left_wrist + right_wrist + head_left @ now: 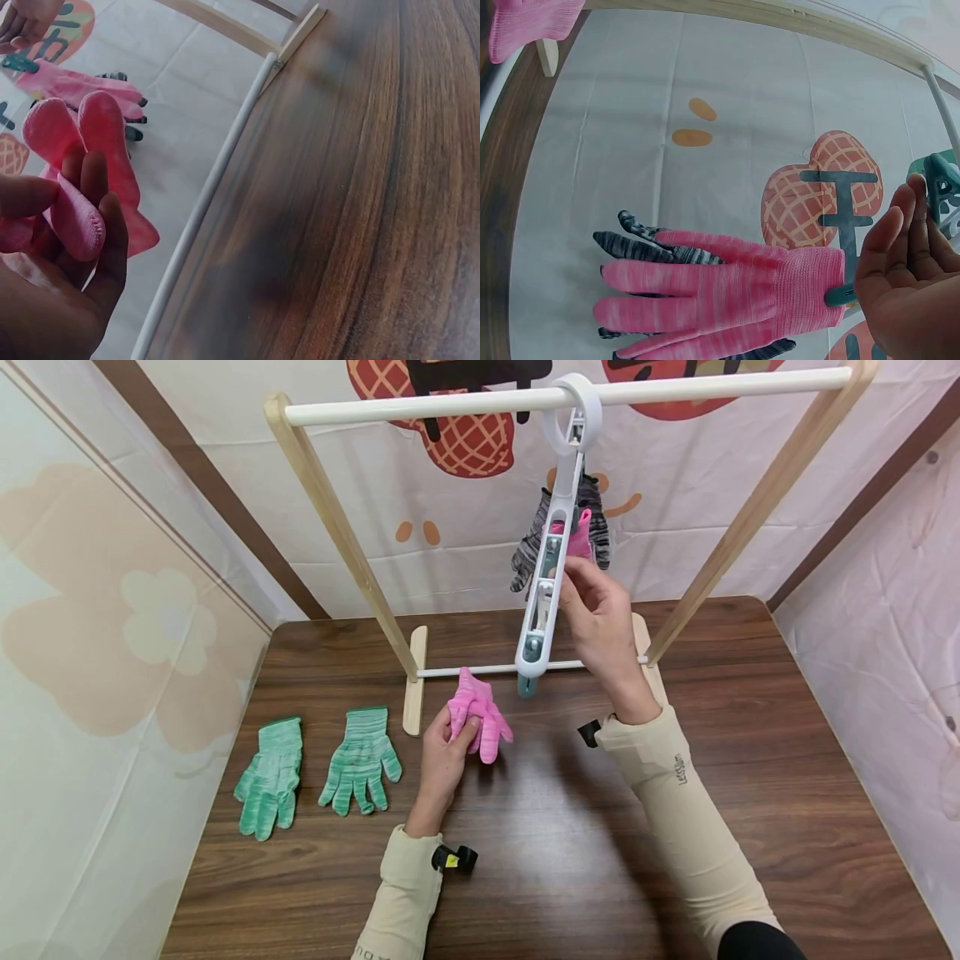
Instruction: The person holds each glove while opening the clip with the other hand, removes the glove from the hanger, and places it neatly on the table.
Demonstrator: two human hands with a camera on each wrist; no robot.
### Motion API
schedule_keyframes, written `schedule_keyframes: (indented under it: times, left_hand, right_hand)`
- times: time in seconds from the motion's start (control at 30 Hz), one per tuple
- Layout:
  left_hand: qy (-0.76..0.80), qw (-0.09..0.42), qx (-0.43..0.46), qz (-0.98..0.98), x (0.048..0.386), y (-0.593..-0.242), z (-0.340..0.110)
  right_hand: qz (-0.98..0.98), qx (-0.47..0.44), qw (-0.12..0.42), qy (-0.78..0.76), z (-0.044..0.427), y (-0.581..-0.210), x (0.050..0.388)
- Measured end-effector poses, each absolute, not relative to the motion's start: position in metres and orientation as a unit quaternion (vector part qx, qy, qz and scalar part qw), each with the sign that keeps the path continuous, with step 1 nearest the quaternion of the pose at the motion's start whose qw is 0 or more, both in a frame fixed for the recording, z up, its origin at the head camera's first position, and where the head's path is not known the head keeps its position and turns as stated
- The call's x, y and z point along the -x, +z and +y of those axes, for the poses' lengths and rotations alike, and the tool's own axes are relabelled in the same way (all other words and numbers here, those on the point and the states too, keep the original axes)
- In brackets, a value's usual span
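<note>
My left hand (444, 758) grips a pink knit glove (480, 714) above the table, thumb on top; its finger parts stick out past my fingers in the left wrist view. At the white clip hanger (555, 518), my right hand (606, 620) pinches the side with thumb and fingertips, near a teal clip (936, 184). The hanger hangs by its ring (592, 418) from the rack's top rod. From a clip towards the back hangs another pink glove (742, 289), with a dark grey mottled glove (528, 547) behind it.
Two green striped gloves, one (272, 777) at far left and another (363, 760) nearer my left hand, lie flat on the wooden table (540, 860). The rack's wooden legs (757, 518) and low white crossbar (472, 670) stand around the hanger. A printed cloth (247, 502) hangs behind.
</note>
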State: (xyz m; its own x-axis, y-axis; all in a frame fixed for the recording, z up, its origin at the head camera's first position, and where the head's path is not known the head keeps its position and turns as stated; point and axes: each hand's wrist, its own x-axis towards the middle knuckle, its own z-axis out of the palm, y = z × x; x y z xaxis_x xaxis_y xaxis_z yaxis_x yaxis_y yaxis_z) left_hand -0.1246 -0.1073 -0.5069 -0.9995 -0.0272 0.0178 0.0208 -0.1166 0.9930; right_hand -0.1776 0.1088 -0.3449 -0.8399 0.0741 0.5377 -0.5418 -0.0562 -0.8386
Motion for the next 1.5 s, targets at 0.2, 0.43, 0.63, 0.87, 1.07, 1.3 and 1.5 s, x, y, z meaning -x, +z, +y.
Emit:
schedule_keyframes:
  times: [0.2,0.43,0.63,0.87,1.07,1.3,1.5]
  left_hand:
    - [-0.723,0.014,-0.013,-0.69,0.122,-0.511,-0.111]
    - [-0.719,0.013,-0.018,-0.695,0.122,-0.515,-0.113]
    - [-0.721,0.007,-0.019,-0.693,0.121,-0.516,-0.114]
    - [-0.708,0.008,-0.023,-0.706,0.12,-0.518,-0.116]
    - [-0.717,0.009,-0.021,-0.696,0.118,-0.522,-0.117]
    - [-0.719,-0.002,-0.021,-0.695,0.116,-0.526,-0.12]
    - [-0.709,-0.02,-0.03,-0.705,0.114,-0.529,-0.123]
  right_hand:
    - [-0.68,-0.166,0.213,0.681,0.112,-0.351,0.177]
    - [-0.706,-0.132,0.22,0.66,0.12,-0.363,0.178]
    - [-0.707,-0.125,0.221,0.66,0.126,-0.372,0.177]
    - [-0.715,-0.092,0.224,0.656,0.137,-0.383,0.175]
    - [-0.722,-0.068,0.232,0.648,0.146,-0.391,0.173]
    - [-0.73,-0.021,0.254,0.634,0.159,-0.397,0.171]
    - [-0.732,0.02,0.277,0.622,0.171,-0.404,0.171]
